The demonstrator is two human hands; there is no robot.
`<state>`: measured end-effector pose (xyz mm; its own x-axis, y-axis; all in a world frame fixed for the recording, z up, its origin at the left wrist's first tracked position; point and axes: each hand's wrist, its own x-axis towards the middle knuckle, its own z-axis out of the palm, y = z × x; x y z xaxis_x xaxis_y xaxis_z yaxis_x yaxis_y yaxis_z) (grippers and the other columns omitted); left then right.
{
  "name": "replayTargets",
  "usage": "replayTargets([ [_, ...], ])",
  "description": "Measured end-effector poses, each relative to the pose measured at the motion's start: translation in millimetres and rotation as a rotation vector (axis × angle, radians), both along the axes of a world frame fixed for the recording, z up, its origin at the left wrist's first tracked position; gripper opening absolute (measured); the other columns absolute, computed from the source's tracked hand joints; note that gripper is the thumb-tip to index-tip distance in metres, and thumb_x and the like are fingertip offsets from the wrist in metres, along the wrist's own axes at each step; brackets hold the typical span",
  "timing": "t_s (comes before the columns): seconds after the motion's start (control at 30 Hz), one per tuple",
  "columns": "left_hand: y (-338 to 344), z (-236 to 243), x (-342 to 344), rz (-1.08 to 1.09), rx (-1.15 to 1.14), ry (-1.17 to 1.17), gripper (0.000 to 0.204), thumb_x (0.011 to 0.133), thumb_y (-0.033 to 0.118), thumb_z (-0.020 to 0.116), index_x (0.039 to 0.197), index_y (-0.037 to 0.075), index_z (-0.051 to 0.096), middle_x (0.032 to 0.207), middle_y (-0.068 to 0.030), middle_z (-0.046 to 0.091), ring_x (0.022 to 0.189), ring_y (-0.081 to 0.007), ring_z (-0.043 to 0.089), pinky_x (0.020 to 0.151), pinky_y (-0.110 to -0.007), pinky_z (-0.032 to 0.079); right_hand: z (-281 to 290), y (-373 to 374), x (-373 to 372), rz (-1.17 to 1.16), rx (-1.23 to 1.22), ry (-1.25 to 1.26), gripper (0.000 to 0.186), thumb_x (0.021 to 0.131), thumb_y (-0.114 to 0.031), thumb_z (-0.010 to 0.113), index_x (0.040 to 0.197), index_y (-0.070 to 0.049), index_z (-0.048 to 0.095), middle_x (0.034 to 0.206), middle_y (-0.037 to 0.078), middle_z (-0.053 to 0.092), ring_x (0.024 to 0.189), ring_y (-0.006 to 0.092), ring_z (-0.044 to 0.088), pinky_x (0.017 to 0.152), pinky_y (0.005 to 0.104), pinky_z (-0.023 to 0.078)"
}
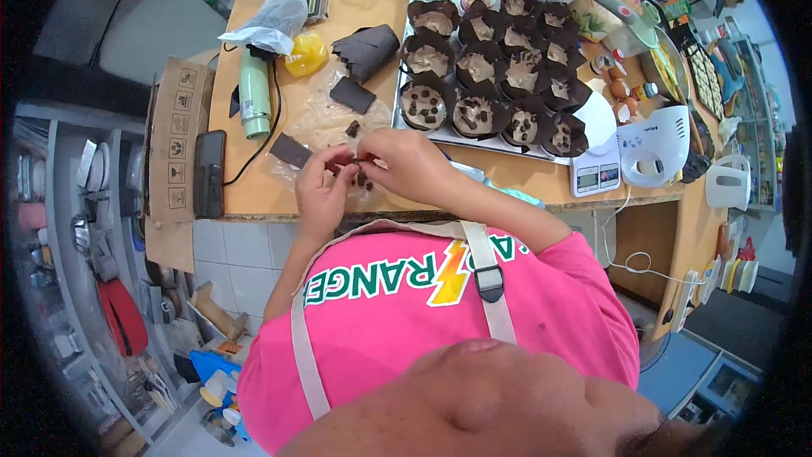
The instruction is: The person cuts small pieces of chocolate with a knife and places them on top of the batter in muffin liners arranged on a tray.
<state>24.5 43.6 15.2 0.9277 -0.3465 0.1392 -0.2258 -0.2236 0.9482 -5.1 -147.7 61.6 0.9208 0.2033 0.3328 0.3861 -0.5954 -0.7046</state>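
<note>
My left hand [321, 188] and my right hand [402, 166] meet over the near edge of the table, fingertips pinched together on a small dark chocolate piece [356, 162]. Loose chocolate chunks [364, 182] lie beneath them on a clear plastic sheet [324, 117]. One dark chocolate slab [291, 151] rests left of my left hand, and another dark slab [353, 95] lies farther back. To the right, a tray [408, 57] holds several dark paper cups of brown batter. Those in the front row, such as the nearest-left cupcake [423, 107], have chocolate chunks on top.
Left on the table are a green bottle [254, 95], a yellow bag [306, 54] and a phone [211, 173]. A stack of dark paper liners [366, 52] lies behind the slabs. Right of the tray are a kitchen scale [596, 178], a white hand mixer [655, 147] and eggs [620, 89].
</note>
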Motion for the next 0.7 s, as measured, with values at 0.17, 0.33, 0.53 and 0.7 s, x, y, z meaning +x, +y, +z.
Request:
replayTargets([
  [0.17, -11, 6, 0, -0.152, -0.222, 0.068, 0.017, 0.09, 0.002, 0.069, 0.106, -0.001, 0.064, 0.099, -0.0062, 0.066, 0.087, -0.0114, 0.062, 0.077, -0.024, 0.05, 16, -20, -10, 0.028, 0.141, 0.027, 0.015, 0.077, -0.006, 0.076, 0.089, -0.003, 0.067, 0.082, 0.012, 0.069, 0.077, 0.0254, 0.07, 0.067, 0.0341, 0.054],
  [0.33, -17, 21, 2, -0.406, -0.387, 0.382, 0.014, 0.093, 0.005, 0.067, 0.106, 0.002, 0.063, 0.101, -0.003, 0.066, 0.089, -0.009, 0.061, 0.077, -0.022, 0.049, 29, -46, -24, 0.091, 0.32, 0.211, 0.013, 0.079, -0.005, 0.074, 0.091, -0.002, 0.069, 0.084, 0.011, 0.071, 0.076, 0.0215, 0.071, 0.068, 0.0309, 0.054],
  [0.53, -30, 29, 8, -0.423, -0.38, 0.352, 0.017, 0.094, 0.005, 0.065, 0.11, 0.002, 0.062, 0.104, -0.004, 0.067, 0.092, -0.0093, 0.062, 0.081, -0.023, 0.049, 46, -81, -37, -0.066, 0.273, 0.086, 0.013, 0.079, -0.003, 0.073, 0.092, -0.003, 0.071, 0.086, 0.011, 0.072, 0.079, 0.0219, 0.07, 0.07, 0.0311, 0.054],
  [0.7, -28, 23, 14, -0.277, -0.453, 0.232, 0.019, 0.094, 0.0, 0.063, 0.112, 0.002, 0.062, 0.106, -0.005, 0.067, 0.097, -0.0111, 0.062, 0.086, -0.025, 0.049, 56, -123, -51, -0.388, -0.162, -0.056, 0.012, 0.077, -0.003, 0.073, 0.089, -0.004, 0.071, 0.091, 0.009, 0.071, 0.085, 0.0255, 0.068, 0.076, 0.0345, 0.052],
])
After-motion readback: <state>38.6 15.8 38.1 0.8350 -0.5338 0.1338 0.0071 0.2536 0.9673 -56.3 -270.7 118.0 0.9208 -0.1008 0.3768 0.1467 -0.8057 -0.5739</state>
